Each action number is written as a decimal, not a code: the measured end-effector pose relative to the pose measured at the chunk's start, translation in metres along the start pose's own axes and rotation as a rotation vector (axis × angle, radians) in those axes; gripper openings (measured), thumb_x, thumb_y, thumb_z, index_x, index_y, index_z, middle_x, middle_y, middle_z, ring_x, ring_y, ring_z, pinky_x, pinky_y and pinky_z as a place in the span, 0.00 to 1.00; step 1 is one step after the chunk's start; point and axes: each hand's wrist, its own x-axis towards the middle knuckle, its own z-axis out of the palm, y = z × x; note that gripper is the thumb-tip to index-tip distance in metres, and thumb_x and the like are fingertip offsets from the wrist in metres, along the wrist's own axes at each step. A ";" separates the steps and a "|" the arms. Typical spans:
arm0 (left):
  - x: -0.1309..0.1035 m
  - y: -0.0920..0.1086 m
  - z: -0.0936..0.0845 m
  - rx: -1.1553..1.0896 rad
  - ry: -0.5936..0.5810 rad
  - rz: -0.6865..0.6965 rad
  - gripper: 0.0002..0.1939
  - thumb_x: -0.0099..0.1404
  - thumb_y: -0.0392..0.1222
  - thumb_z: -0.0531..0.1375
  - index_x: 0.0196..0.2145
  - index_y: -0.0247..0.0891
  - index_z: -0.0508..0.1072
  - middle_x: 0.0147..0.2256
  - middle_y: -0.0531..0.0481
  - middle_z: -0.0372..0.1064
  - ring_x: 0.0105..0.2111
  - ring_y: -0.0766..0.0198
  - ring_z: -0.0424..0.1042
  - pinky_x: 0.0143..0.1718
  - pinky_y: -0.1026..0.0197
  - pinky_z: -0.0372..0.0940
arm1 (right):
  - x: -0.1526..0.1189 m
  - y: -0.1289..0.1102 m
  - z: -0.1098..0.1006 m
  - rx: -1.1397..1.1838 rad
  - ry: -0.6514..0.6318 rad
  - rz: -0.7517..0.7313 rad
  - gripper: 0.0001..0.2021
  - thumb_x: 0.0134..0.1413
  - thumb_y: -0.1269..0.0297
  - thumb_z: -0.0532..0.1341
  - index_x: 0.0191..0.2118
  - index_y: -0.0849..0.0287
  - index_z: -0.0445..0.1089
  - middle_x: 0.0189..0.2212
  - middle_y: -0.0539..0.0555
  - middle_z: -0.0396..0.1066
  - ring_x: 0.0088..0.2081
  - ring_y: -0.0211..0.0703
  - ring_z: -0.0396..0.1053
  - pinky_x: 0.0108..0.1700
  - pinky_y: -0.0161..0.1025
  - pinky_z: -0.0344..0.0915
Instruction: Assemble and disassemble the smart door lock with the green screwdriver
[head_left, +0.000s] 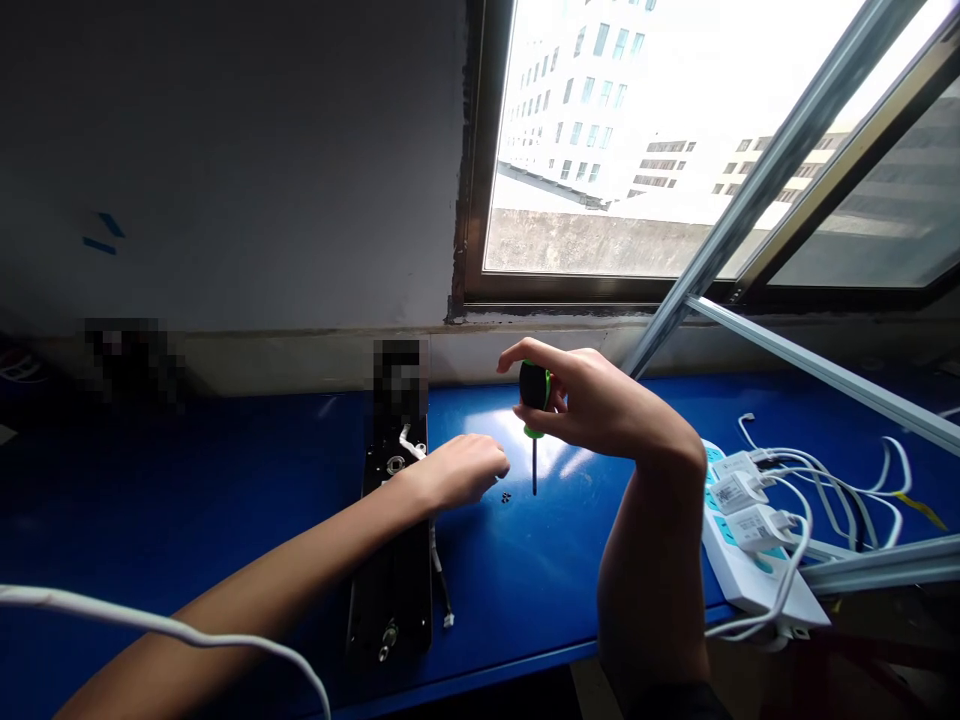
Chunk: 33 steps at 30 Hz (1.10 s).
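My right hand (592, 400) grips the black and green handle of a screwdriver (534, 460), whose shaft points straight down above the blue table. Near its tip lies a small cluster of dark screws (506, 497). My left hand (469, 470) is closed just left of the screws, fingers curled under; whatever they may hold is hidden. Beneath my left forearm lies a long black device panel (390, 590) with metal fittings on it. A white cable (411, 442) comes out near its upper end, and another cable with a white plug (448, 618) hangs along its right side.
A white power strip (757, 570) with several chargers and tangled white cables sits at the right. Metal frame bars (832, 365) cross in front of the window. A thick white cable (165, 625) runs across the lower left. The blue table (517, 640) has its front edge below.
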 end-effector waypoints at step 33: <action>-0.117 -0.078 0.006 -0.242 0.528 0.030 0.17 0.69 0.47 0.68 0.53 0.38 0.79 0.54 0.42 0.74 0.53 0.52 0.72 0.56 0.48 0.67 | 0.051 -0.057 0.076 -0.128 0.466 -0.378 0.16 0.61 0.62 0.69 0.52 0.54 0.68 0.35 0.50 0.77 0.29 0.37 0.73 0.34 0.35 0.72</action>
